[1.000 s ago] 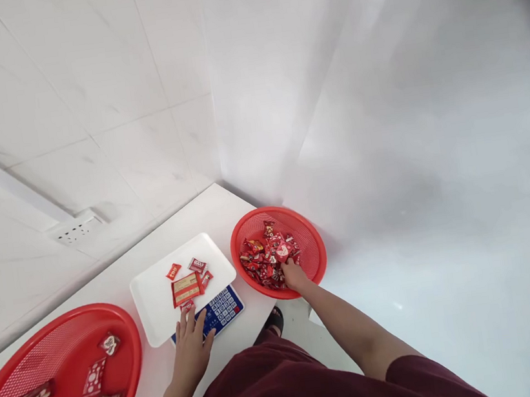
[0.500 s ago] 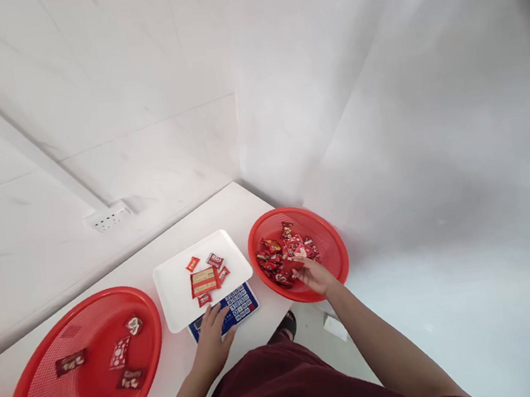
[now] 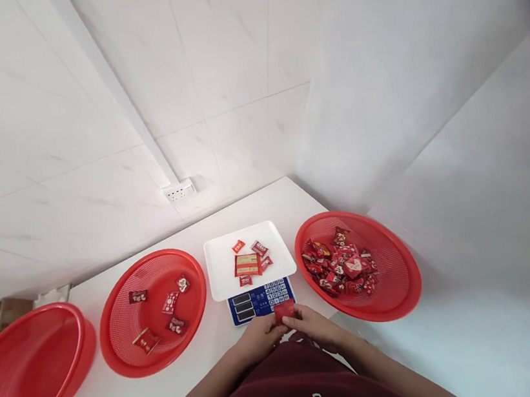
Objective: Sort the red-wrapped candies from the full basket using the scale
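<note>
In front of my body, both hands meet at a small red candy packet (image 3: pixel 284 311). My left hand (image 3: pixel 262 337) pinches its left edge, and my right hand (image 3: pixel 314 326) grips its right side. Just beyond them is a blue weighing scale (image 3: pixel 259 300) with a keypad and dark display windows. Its white tray (image 3: pixel 221 276) carries several small red wrapped candies and a larger red-and-tan packet (image 3: pixel 247 264). To the right stands a red mesh basket (image 3: pixel 399 272) with a heap of wrapped candies (image 3: pixel 342 263).
Left of the scale, another red basket (image 3: pixel 110 323) contains several scattered packets. A third red basket (image 3: pixel 30 379) is at the far left, with a cardboard box (image 3: pixel 11 313) behind it. A power socket (image 3: pixel 179 190) is on the wall behind the white table (image 3: pixel 270 201).
My right hand has come out of the right basket with the red packet. My left hand has left the scale's front and joined it. The view has turned left.
</note>
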`<state>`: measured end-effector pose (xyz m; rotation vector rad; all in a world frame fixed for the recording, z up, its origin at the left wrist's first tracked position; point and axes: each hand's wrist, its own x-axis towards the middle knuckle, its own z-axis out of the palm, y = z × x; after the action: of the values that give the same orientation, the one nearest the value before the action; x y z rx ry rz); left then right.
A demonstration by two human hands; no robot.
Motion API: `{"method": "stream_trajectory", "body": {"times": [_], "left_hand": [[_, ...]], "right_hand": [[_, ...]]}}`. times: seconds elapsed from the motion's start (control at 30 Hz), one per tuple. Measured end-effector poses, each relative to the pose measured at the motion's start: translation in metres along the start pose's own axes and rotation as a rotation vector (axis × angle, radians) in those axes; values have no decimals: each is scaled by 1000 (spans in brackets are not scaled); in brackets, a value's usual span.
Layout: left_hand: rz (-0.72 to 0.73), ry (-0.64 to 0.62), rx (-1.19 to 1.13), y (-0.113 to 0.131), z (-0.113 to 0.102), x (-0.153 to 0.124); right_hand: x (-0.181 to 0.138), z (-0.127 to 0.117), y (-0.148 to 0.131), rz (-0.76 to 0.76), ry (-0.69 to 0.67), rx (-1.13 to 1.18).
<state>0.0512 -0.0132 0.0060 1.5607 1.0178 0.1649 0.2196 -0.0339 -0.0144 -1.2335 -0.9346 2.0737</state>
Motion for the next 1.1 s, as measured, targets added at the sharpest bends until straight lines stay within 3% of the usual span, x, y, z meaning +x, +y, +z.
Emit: {"method": "stream_trajectory", "body": {"times": [0.1, 0.17, 0.23, 0.33, 0.4, 0.47, 0.53, 0.6, 0.67, 0.8, 0.9, 1.0, 1.1], "left_hand": [[-62, 42, -111, -9, -6, -7], [-192, 136, -426, -20, -12, -13], [-326, 286, -881, -37, -20, -25], [-398, 643, -1414, -65, -36, -49], [-399, 836, -1573, -84, -50, -64], [-403, 915, -1616, -99, -66, -76], [-402, 979, -1502, -112, -81, -82], [-452, 1099, -1230, -123, -95, -87], [-550, 1219, -970, -132, -106, -95], [-789, 1502, -701, -149, -120, -132], [-972, 1694, -101, -168, -135, -172], [-963, 1396, 494, -188, -158, -206], [-965, 1075, 676, -197, -181, -226]], "right_hand": [[8, 2, 8, -28, 162, 27], [14, 1, 10, -35, 280, 75], [18, -1, 9, -17, 352, 132], [19, -5, 6, 14, 406, 202], [19, -5, 5, 20, 438, 222], [19, -3, 6, 17, 455, 223], [21, 1, 7, 12, 452, 211], [24, 5, 8, 6, 442, 195], [27, 8, 9, 1, 440, 180], [31, 8, 11, -16, 469, 161], [32, 7, 15, -23, 498, 162], [32, 8, 20, -18, 509, 146], [32, 9, 23, -16, 505, 124]]}}
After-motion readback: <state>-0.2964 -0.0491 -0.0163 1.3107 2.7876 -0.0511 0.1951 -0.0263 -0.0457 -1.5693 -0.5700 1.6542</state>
